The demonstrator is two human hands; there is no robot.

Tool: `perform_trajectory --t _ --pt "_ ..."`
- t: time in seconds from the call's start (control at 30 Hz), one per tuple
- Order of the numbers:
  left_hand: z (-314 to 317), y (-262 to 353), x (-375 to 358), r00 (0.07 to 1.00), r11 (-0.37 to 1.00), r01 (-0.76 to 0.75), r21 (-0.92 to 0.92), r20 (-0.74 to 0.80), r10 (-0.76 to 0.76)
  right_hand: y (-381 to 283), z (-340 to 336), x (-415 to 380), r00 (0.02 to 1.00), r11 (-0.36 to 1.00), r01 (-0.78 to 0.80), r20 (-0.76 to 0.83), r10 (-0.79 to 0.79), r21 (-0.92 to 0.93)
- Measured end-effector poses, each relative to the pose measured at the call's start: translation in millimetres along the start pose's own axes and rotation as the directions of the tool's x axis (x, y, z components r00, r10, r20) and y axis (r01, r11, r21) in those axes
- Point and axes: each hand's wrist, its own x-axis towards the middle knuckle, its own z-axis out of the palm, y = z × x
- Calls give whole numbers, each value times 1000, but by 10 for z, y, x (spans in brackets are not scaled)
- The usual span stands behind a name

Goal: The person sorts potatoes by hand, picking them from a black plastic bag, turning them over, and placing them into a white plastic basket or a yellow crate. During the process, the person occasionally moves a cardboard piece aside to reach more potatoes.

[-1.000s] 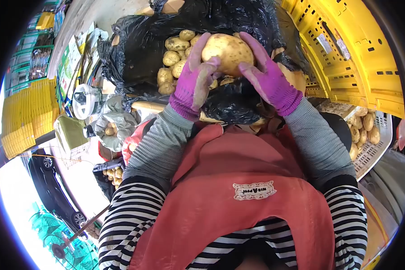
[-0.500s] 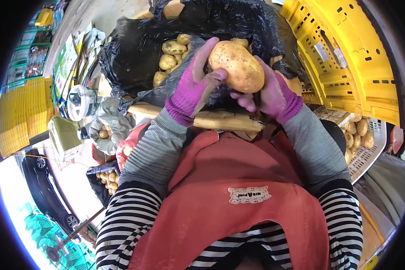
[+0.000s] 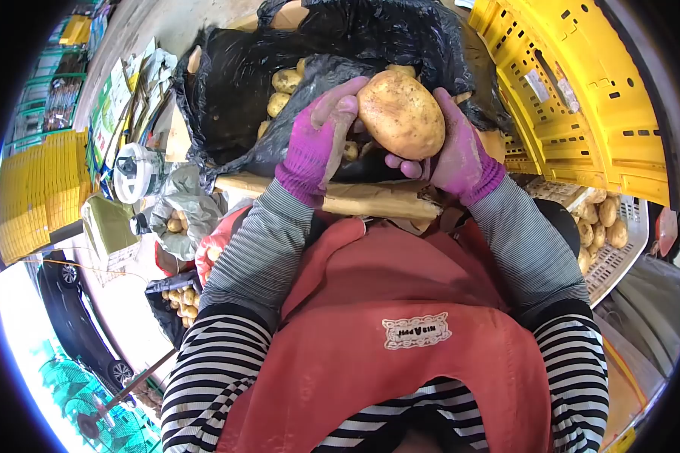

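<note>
A large, pale brown potato [image 3: 402,115] with dark specks is held up between my gloved hands, above a box lined with black plastic. My right hand [image 3: 461,151], in a purple glove with a soiled palm, cups it from the right side and below. Against its left edge, my left hand [image 3: 319,143] is closed, thumb and fingertips at the potato. Behind and under them lie more potatoes [image 3: 278,103], partly covered by a fold of the black plastic bag [image 3: 227,83]. The brown cardboard flap [image 3: 370,201] of the box runs just below my wrists.
A tall yellow crate [image 3: 582,98] stands at the right. Below it is a pale crate [image 3: 619,257] with potatoes. On the left are a white bucket [image 3: 132,174], a grey bag [image 3: 185,211] of potatoes, a black-lined container [image 3: 159,298] of potatoes and stacked yellow crates [image 3: 41,192].
My left thumb has slid back off the potato's face to its left edge. The potato has turned slightly in my right hand. The plastic fold now covers more of the potatoes behind.
</note>
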Motion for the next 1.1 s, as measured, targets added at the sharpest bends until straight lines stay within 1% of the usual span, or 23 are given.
perform_trajectory --t 0.03,0.13,0.2,0.23,0.27,0.33,0.37,0.4,0.43,0.47,0.5,0.53,0.6,0.67,0.7,0.73,0.8,0.83,0.87,0.93,0.97,1.0,1.1 --pt "0 -9 0 999 999 -48 18 0 48 12 -4 -5 1000 1000 1 15 -1 13" --pt "19 81 -18 997 990 83 -110 12 -82 43 21 -4 1000 998 7 22 -9 64" --pt "15 -18 26 997 996 -50 72 -51 53 48 90 -3 999 993 20 -30 -17 115" --pt "8 -84 37 989 980 -117 159 -70 129 71 164 -38 999 991 45 22 -48 123" --pt "-36 -156 66 989 984 -74 163 -117 94 61 281 -87 993 989 81 75 -91 120" --pt "-338 -513 415 975 987 -162 -17 -155 157 -443 636 -423 937 960 277 232 -261 -40" --pt "-488 -574 526 987 991 -105 79 -115 114 -577 923 -617 882 887 451 204 -424 -103" --pt "-620 -589 545 999 965 -39 260 -23 47 -794 1168 -801 877 904 428 233 -420 16" --pt "-763 -577 556 998 896 11 444 52 -38 -1232 1263 -878 726 838 533 569 -385 -113" --pt "-853 -560 574 891 840 204 503 260 -372 -1368 1371 -1007 655 744 649 611 -444 -155" --pt "-902 -534 547 638 726 357 588 414 -649 -1503 1479 -1136 576 629 755 647 -499 -187" --pt "-894 -544 313 524 705 486 516 474 -708 -1638 1587 -1265 492 501 841 676 -548 -206" --pt "-776 87 -128 480 704 427 568 518 -708 -1582 1552 -1313 581 560 798 535 -614 -225" --pt "-900 30 -312 626 827 -43 561 660 -415 -1239 1436 -1086 708 624 703 416 -571 -340" --pt "-1040 -448 -364 624 740 -486 466 777 -80 -959 1120 -762 781 448 601 367 -505 -662" --pt "-1152 -705 -430 454 462 -828 317 863 222 -681 803 -436 845 191 427 314 -433 -884" --pt "-1311 -505 -603 685 688 -554 469 726 57 -14 411 31 903 -124 137 176 -391 -983" --pt "-1408 -429 -725 769 766 -377 520 637 -54 198 160 184 904 -372 143 274 -328 -917" --pt "-1559 -494 -865 788 765 -458 452 606 114 318 300 188 993 -282 78 100 -63 -956" --pt "-1950 -799 -1062 817 841 -330 429 577 27 659 255 171 918 -332 388 392 56 -860" --pt "-2116 -972 -1162 825 876 -259 406 564 -17 835 268 118 901 -360 428 421 103 -829" --pt "-2239 -1081 -1178 784 860 -239 450 613 -103 1001 296 56 884 -390 464 445 146 -795" --pt "-2178 -1358 -1221 846 906 -236 351 532 14 1220 192 -49 857 -469 509 475 200 -722"
